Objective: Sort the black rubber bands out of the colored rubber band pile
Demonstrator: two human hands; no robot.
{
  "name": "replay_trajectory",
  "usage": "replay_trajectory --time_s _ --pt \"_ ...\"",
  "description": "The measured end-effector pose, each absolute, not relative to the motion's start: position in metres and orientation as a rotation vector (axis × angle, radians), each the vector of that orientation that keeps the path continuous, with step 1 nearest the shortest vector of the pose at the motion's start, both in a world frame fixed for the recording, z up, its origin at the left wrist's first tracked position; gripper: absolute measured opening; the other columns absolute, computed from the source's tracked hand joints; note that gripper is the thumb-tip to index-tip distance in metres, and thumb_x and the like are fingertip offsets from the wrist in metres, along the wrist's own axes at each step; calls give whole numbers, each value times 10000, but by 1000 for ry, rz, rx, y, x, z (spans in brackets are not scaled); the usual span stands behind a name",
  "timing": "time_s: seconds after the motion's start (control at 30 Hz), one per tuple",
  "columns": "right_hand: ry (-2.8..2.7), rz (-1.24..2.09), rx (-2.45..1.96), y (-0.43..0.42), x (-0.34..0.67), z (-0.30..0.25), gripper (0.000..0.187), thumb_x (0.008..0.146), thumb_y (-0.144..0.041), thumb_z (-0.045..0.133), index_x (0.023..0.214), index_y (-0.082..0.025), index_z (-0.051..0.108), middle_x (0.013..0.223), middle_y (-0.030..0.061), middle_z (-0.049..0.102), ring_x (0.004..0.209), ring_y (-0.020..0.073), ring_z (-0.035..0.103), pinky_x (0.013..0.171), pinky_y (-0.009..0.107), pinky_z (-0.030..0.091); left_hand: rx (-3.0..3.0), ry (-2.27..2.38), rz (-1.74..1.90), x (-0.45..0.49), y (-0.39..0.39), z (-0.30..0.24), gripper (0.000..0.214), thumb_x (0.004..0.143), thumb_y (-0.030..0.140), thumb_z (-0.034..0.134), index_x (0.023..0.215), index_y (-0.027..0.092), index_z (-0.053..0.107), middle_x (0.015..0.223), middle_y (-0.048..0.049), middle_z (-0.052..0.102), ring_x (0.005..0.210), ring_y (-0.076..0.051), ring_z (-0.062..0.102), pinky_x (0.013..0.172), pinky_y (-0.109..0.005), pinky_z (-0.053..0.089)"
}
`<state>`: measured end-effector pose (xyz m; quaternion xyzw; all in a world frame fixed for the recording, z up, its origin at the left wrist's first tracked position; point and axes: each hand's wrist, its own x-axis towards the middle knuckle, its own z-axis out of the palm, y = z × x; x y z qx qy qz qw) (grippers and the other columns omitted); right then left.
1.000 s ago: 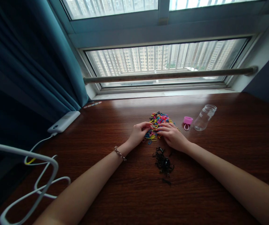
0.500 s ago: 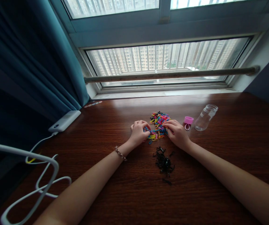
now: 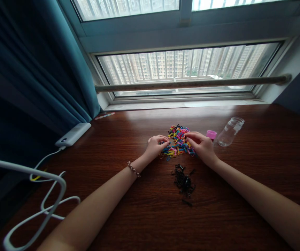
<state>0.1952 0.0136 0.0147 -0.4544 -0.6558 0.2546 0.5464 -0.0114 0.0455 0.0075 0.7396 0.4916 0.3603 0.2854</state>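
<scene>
A heap of small multicoloured rubber bands [image 3: 177,150] lies on the table between my hands. On its right side my right hand [image 3: 201,145] pinches a small black rubber band [image 3: 185,139] between thumb and forefinger, just over the heap. My left hand [image 3: 155,146] rests at the left edge of the heap, its fingers curled toward the thumb; whatever may be between the tips is too small to make out. Closer to me lies a separate pile of black rubber bands [image 3: 183,181], with a loose dark piece [image 3: 186,202] just below it.
A clear bottle [image 3: 228,134] lies open to the right, beside a pink cap [image 3: 211,134] partly hidden by my right hand. A white power bank [image 3: 73,134] with a white cable [image 3: 61,188] occupies the left. Behind the wooden table [image 3: 139,120] are a window and a rail [image 3: 191,84].
My right hand has drawn slightly back and to the right, a black rubber band now showing in its pinch. The left hand's fingers have shifted slightly at the heap's edge.
</scene>
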Motion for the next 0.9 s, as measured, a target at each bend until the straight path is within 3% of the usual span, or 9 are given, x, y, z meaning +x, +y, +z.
replay_trajectory --time_s 0.23,0.53,0.7,0.9 --pt "-1336 1304 -1026 8 193 38 216 631 -296 720 780 -147 672 778 54 670 721 171 610 679 287 472 1703 1203 1099 -12 49 5 258 673 379 623 710 134 691 721 -60 659 695 -172 595 611 -255 464" --pt "-1832 1999 -779 0 187 41 243 576 -292 757 672 -121 614 627 -5 615 541 95 549 522 201 435 1623 1242 1086 -11 48 5 280 653 389 637 735 123 676 692 -48 665 638 -155 592 581 -243 473" --pt "-2058 1783 -944 0 188 36 317 591 -405 734 595 -124 586 494 -38 536 424 67 460 385 160 335 1630 1244 1117 -13 49 1 273 692 380 602 769 128 672 734 -52 677 649 -154 608 578 -237 480" --pt "-1916 1262 -1053 5 189 34 382 749 -476 576 606 -124 608 471 -23 512 414 73 424 391 180 295 1655 1333 1170 -14 49 -1 267 696 363 593 779 125 682 751 -66 689 687 -180 629 622 -262 488"
